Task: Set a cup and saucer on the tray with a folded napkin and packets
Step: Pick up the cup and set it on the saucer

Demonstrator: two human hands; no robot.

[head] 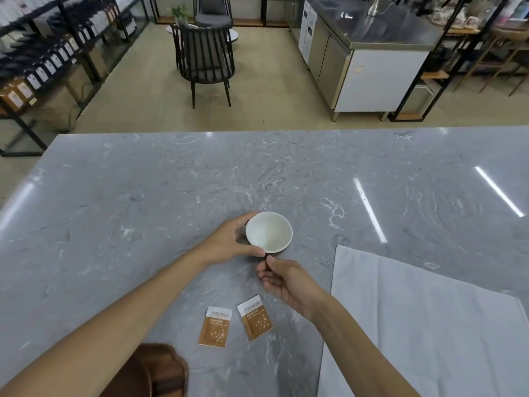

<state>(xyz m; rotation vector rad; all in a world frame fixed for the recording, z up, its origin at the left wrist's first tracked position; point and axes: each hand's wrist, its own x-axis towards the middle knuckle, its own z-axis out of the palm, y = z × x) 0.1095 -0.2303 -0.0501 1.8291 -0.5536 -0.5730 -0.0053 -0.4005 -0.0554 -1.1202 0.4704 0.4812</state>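
- A brown wooden tray (160, 368) shows only as a corner at the bottom edge, under the left forearm; the cup has yet to reach it.
- Two brown packets (213, 326) lie flat on the grey counter (143, 196), just beside each other.
- The left hand (229, 239) curls round the white cup (269, 232), thumb and fingers on its wall; the cup looks empty and sits upright.
- The right hand (286, 279) pinches near the cup's lower edge (perhaps a handle; it is hidden).
- A pale napkin (415, 325) lies unfolded to the right; carrying the cup low could snag it, and a loose grip could drop the cup.
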